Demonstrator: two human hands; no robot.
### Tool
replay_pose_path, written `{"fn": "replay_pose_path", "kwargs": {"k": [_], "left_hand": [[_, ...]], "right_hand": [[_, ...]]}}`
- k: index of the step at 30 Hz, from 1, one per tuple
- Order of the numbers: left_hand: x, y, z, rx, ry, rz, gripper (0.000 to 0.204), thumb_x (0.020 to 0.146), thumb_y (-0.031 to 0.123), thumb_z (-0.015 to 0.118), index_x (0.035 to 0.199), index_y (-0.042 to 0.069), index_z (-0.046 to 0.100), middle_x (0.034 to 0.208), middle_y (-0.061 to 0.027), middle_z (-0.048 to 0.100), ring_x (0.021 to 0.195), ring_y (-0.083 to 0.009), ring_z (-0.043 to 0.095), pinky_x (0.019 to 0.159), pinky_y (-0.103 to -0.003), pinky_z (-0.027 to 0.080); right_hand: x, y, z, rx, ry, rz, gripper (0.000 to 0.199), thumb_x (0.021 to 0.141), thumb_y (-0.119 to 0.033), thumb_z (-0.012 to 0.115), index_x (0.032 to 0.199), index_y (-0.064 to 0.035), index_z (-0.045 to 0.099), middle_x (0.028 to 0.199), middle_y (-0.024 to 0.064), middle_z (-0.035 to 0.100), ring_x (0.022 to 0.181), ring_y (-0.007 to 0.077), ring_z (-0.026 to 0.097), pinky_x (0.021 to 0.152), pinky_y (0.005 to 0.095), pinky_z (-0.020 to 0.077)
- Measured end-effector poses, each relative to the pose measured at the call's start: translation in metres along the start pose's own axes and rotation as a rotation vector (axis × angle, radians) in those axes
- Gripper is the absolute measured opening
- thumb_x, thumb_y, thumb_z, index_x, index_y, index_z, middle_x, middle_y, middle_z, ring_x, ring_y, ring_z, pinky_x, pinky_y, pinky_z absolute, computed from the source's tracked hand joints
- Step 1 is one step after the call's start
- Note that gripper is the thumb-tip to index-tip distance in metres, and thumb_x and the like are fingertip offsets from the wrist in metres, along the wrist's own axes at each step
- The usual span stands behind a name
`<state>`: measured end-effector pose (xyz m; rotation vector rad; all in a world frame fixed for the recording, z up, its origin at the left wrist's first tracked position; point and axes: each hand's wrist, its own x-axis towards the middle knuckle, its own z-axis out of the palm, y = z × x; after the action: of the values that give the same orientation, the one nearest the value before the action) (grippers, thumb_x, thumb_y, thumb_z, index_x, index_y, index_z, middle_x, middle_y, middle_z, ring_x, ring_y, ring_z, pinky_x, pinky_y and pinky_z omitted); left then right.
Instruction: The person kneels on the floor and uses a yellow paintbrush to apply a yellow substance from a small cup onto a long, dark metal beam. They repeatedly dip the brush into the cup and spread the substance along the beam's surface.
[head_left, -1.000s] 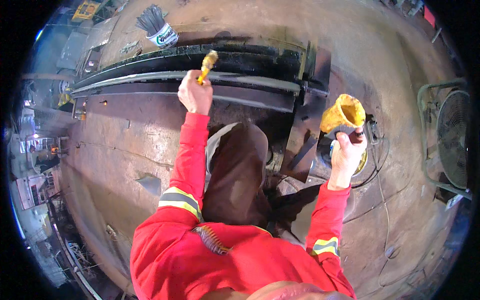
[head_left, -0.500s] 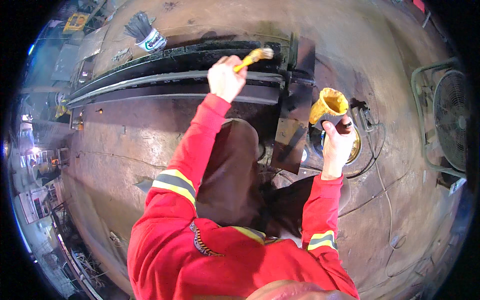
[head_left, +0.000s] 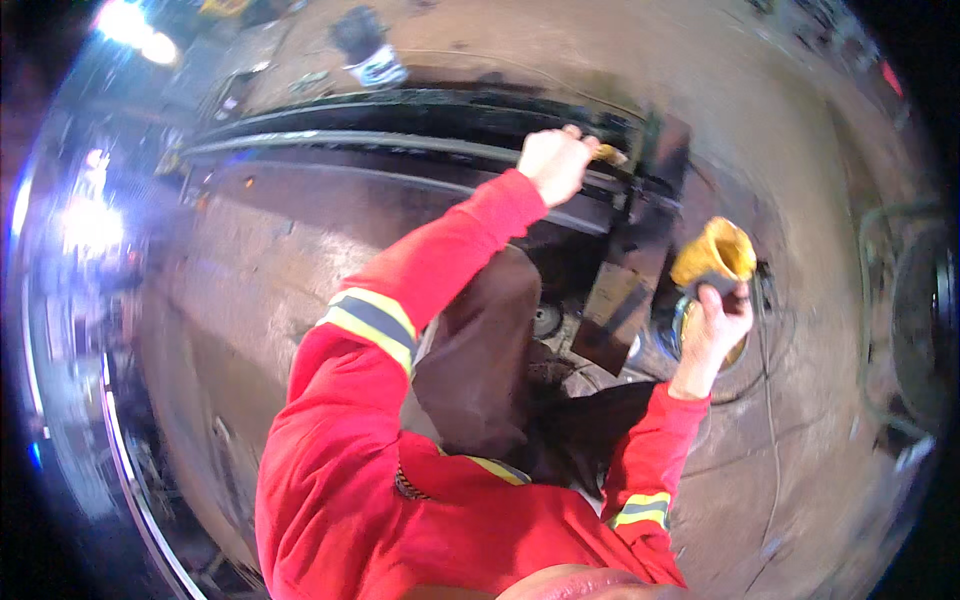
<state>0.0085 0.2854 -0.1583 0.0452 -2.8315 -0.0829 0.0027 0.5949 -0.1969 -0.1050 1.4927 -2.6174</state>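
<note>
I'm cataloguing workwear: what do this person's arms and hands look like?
Long red fabric sleeves cover both arms, each crossed by a grey band with yellow edges. The left hand and right hand are ungloved.

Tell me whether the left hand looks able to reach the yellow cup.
Probably yes: the right hand holds the yellow cup, its mouth uncovered, and nothing visible blocks the left hand.
</note>
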Motion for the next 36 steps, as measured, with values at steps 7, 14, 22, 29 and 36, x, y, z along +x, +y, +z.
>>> {"fn": "replay_pose_path", "kwargs": {"k": [7, 14, 22, 29, 36], "left_hand": [[-0.092, -0.067, -0.044, -0.025, 0.164, -0.538, 0.011, 0.074, 0.014, 0.067, 0.081, 0.008, 0.06, 0.073, -0.0172, 0.064, 0.074, -0.0394, 0.064, 0.064, -0.048, 0.051], [-0.104, -0.154, -0.046, 0.179, 0.119, -1.01, 0.013, 0.076, 0.017, 0.068, 0.086, 0.009, 0.063, 0.084, -0.018, 0.069, 0.084, -0.0385, 0.067, 0.074, -0.047, 0.054], [-0.069, -0.13, -0.039, -0.115, 0.117, -0.62, 0.017, 0.073, 0.018, 0.071, 0.082, 0.004, 0.067, 0.081, -0.0175, 0.069, 0.08, -0.0369, 0.068, 0.073, -0.044, 0.054], [-0.105, -0.194, -0.063, -0.287, 0.086, -0.42, 0.014, 0.073, 0.01, 0.072, 0.082, 0.003, 0.064, 0.076, -0.0179, 0.067, 0.072, -0.0342, 0.068, 0.065, -0.039, 0.053], [-0.127, -0.21, -0.051, -0.111, 0.383, -0.689, 0.015, 0.075, 0.013, 0.069, 0.083, 0.006, 0.059, 0.074, -0.019, 0.065, 0.072, -0.0395, 0.066, 0.064, -0.046, 0.052]], "right_hand": [[-0.001, -0.006, 0.017, 0.036, -0.061, -0.066, 0.046, 0.073, 0.002, 0.077, 0.116, 0.0032, 0.06, 0.11, 0.0082, 0.066, 0.1, 0.0187, 0.063, 0.094, 0.0326, 0.0467], [-0.004, -0.008, 0.034, 0.016, -0.161, -0.003, 0.05, 0.073, -0.002, 0.08, 0.118, 0.0027, 0.058, 0.11, 0.0063, 0.064, 0.1, 0.0166, 0.06, 0.095, 0.0283, 0.0432], [-0.006, 0.009, 0.044, 0.065, -0.179, -0.01, 0.047, 0.079, -0.012, 0.077, 0.119, 0.0033, 0.057, 0.113, 0.0091, 0.063, 0.103, 0.0198, 0.061, 0.096, 0.0345, 0.0468], [-0.017, 0.023, 0.046, 0.14, -0.095, 0.081, 0.053, 0.088, -0.023, 0.069, 0.131, 0.0014, 0.051, 0.128, 0.0124, 0.057, 0.118, 0.0248, 0.056, 0.105, 0.0428, 0.0409], [-0.03, 0.004, 0.125, 0.419, -0.092, 0.054, 0.063, 0.092, -0.046, 0.058, 0.142, -0.0114, 0.042, 0.142, 0.0074, 0.048, 0.129, 0.0308, 0.046, 0.111, 0.0501, 0.0316]]}}
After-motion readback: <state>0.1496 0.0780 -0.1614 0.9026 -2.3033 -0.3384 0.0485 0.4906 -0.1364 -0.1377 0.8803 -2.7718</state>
